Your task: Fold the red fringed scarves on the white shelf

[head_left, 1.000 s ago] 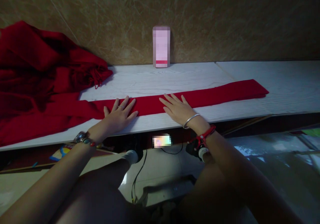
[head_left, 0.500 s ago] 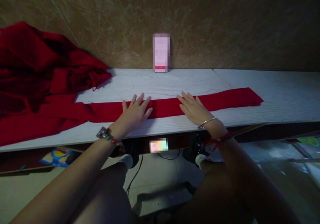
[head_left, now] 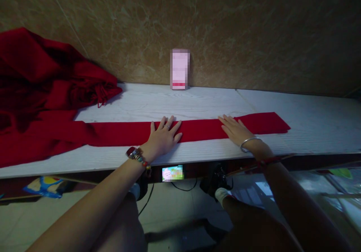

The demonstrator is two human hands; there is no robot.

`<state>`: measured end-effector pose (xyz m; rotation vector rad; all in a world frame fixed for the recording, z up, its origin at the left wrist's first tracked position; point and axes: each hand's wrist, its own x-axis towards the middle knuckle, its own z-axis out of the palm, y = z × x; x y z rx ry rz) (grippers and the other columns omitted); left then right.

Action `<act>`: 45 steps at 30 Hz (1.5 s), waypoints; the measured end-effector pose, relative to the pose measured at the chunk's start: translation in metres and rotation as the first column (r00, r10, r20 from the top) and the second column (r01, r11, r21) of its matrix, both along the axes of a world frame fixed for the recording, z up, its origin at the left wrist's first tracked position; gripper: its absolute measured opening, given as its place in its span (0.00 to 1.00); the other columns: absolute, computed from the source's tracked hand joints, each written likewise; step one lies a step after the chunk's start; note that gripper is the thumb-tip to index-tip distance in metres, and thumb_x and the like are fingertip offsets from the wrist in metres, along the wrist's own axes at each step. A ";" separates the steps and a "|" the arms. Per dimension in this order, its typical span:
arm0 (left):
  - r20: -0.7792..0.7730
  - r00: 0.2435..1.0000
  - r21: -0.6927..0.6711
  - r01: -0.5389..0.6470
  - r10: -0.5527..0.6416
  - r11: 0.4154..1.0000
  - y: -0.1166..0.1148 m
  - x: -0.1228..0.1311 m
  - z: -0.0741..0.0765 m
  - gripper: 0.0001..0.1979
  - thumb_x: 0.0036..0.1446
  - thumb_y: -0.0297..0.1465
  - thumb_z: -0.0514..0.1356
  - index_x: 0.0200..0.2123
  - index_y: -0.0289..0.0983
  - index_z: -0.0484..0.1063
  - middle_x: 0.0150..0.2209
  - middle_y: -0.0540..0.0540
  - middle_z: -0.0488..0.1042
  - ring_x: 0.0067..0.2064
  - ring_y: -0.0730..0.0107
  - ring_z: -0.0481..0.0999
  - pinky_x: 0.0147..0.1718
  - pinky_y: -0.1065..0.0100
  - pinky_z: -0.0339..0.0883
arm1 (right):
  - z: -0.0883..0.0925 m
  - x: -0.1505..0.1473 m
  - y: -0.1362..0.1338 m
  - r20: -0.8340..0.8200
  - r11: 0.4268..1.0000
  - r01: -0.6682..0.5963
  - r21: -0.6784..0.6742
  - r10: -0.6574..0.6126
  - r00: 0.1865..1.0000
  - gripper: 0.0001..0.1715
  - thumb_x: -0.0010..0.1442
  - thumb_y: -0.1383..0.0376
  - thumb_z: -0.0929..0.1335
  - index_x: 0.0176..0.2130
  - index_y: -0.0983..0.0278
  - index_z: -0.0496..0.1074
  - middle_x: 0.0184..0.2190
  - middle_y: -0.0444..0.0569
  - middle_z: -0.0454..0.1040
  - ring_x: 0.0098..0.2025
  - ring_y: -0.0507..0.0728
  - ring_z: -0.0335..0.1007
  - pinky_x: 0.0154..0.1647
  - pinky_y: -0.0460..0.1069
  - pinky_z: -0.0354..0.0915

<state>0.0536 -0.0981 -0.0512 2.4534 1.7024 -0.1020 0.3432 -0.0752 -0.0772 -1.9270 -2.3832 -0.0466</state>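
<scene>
A long narrow strip of folded red cloth (head_left: 197, 128) lies flat across the white table (head_left: 197, 101), running from a red heap on the left to a squared end on the right. My left hand (head_left: 163, 137) lies flat on the strip near its middle, fingers spread, a ring on one finger and a beaded bracelet at the wrist. My right hand (head_left: 238, 132) presses flat on the strip nearer its right end, fingers stretched out, a silver bangle on the wrist. Neither hand grips anything.
A bulky pile of red fabric (head_left: 42, 86) with fringes covers the table's left end. A small pink box (head_left: 179, 70) stands against the brown marbled wall (head_left: 225, 30). Under the table's front edge are a small screen (head_left: 172, 173), cables and my legs.
Both hands have slid to the right along the red strip, staying flat on it. The view has shifted slightly, so the table sits lower in the picture.
</scene>
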 end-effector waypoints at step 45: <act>-0.106 0.929 -0.024 0.354 -0.355 0.935 0.045 0.035 0.028 0.28 0.58 0.33 0.54 0.61 0.34 0.56 0.64 0.37 0.55 0.65 0.52 0.50 0.59 0.54 0.52 | 0.015 -0.044 -0.044 0.106 0.934 -0.337 0.121 0.326 0.940 0.24 0.58 0.75 0.60 0.52 0.65 0.71 0.52 0.56 0.72 0.53 0.58 0.68 0.54 0.55 0.66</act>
